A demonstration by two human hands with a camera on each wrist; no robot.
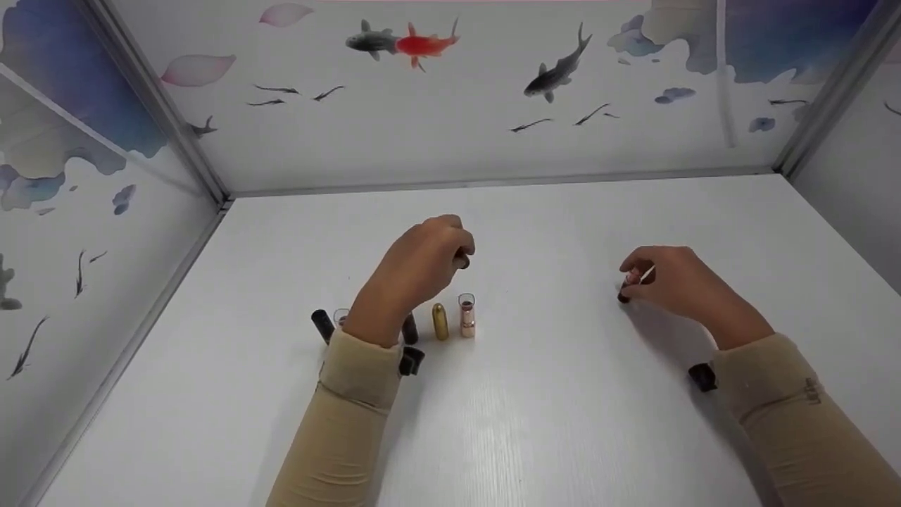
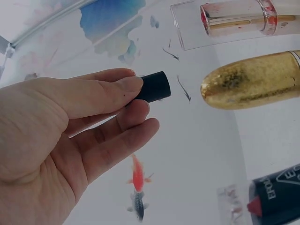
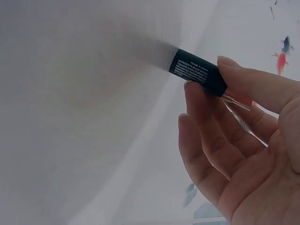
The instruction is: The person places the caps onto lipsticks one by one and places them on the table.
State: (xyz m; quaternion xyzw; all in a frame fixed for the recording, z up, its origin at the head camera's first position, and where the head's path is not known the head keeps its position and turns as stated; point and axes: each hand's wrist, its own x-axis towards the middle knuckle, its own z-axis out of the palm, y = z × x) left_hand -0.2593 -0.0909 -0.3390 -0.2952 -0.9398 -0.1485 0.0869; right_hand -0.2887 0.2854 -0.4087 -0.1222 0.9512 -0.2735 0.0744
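Note:
My left hand (image 1: 422,257) is raised over the table, pinching a short black cylinder (image 2: 154,86) between thumb and fingers. To the right, my right hand (image 1: 679,285) holds a lipstick (image 3: 199,72) low near the tabletop. Its dark end carries small white print, and a clear part shows by the palm. Close to the left hand stand a gold lipstick tube (image 1: 440,322) and a rose-gold tube with a clear top (image 1: 467,317). A dark lipstick tube (image 2: 281,192) with white lettering appears at the lower right of the left wrist view.
A black tube (image 1: 322,324) and a clear-topped tube (image 1: 341,316) stand left of the left wrist, which partly hides the group. Walls printed with fish surround the white table (image 1: 535,408); the back wall (image 1: 479,148) meets its far edge.

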